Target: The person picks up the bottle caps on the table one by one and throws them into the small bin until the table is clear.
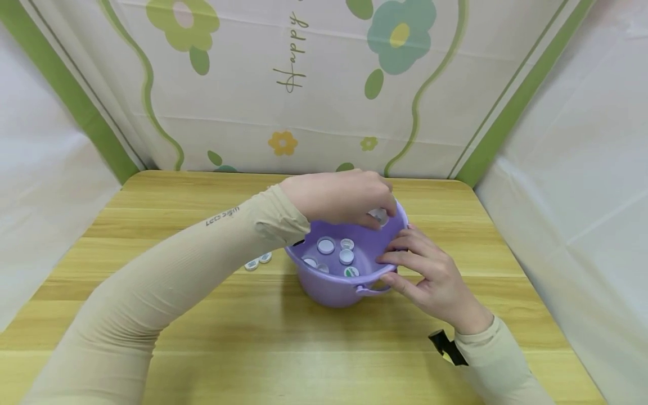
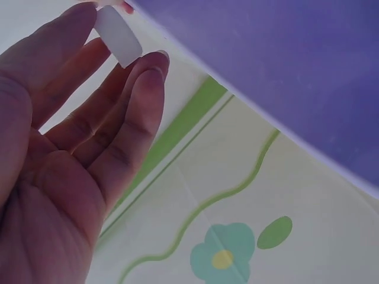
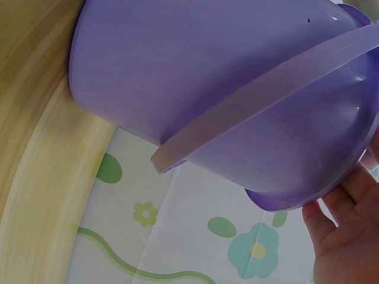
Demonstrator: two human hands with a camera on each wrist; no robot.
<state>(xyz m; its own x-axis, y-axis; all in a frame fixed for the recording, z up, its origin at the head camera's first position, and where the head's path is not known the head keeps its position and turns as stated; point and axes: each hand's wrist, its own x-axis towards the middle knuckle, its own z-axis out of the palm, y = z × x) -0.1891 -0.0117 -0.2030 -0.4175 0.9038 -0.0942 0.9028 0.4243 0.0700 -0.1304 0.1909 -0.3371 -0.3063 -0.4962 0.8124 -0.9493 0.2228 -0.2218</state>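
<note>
My left hand (image 1: 339, 197) reaches over a purple bucket (image 1: 329, 289) from the far side. Between its thumb and fingers it pinches a white bottle cap (image 2: 118, 36), held near the rim in the left wrist view. My right hand (image 1: 430, 275) grips the bucket's right rim, with fingers inside and the thumb outside. Several bottle caps (image 1: 326, 245) lie on the bucket's floor, mostly white, one with a green mark. The bucket's handle (image 3: 254, 106) hangs down against its outer wall.
On the wooden table (image 1: 324, 365), a few more white caps (image 1: 252, 264) lie left of the bucket, partly hidden by the left sleeve. A flower-printed cloth (image 1: 324, 112) hangs behind the table, and pale cloth sides flank it.
</note>
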